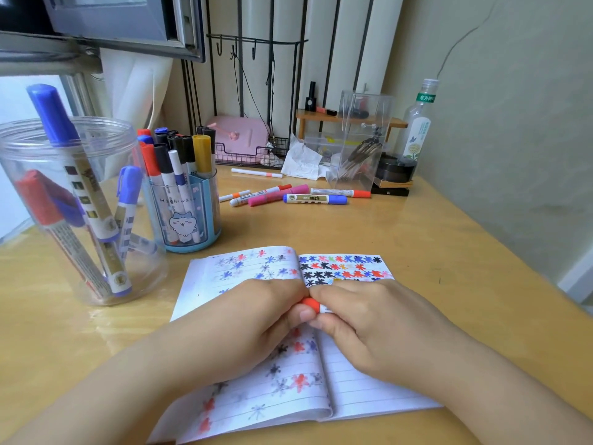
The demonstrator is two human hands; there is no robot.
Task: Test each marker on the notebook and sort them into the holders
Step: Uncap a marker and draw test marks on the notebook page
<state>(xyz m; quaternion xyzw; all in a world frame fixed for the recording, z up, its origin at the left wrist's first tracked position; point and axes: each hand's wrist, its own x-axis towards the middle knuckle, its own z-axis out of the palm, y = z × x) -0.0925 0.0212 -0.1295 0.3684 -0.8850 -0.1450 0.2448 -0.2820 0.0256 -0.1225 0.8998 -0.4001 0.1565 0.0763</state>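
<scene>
An open lined notebook (pixel 362 390) lies on the desk, its pages covered with coloured star marks. Over its middle both hands meet on one marker (pixel 316 306) with a red-orange cap and a white barrel. My left hand (pixel 256 319) pinches the cap end; my right hand (pixel 372 319) grips the barrel, most of which is hidden. A blue cartoon holder (pixel 189 216) with several markers stands at the left. Beside it is a clear round jar (pixel 41 200) holding blue and red markers. Several loose markers (pixel 288 195) lie behind the notebook.
At the back stand a clear acrylic box (pixel 362 136), a glass bottle (pixel 418 123), a black round tin (pixel 396 168), crumpled tissue (pixel 301 162) and a wire tray with a pink case (pixel 240 139). A wall runs along the right side of the wooden desk (pixel 417 239).
</scene>
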